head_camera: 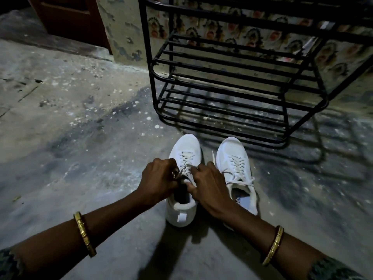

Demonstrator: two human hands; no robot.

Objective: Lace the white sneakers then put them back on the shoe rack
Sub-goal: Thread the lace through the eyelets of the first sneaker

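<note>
Two white sneakers stand side by side on the concrete floor, toes pointing at the black shoe rack [238,81]. The left sneaker [184,150] has its lace crossed through the eyelets. My left hand [159,180] and my right hand [210,184] meet over its tongue, each pinching an end of the white lace [186,170]. The right sneaker [234,158] is laced, and its lace ends lie loose across its opening. My hands hide the upper eyelets of the left sneaker.
The metal rack has bare barred shelves and stands against a patterned wall [252,31]. A dark wooden door [70,21] is at the back left. Stained concrete floor [80,128] stretches to the left. Gold bangles sit on both my wrists.
</note>
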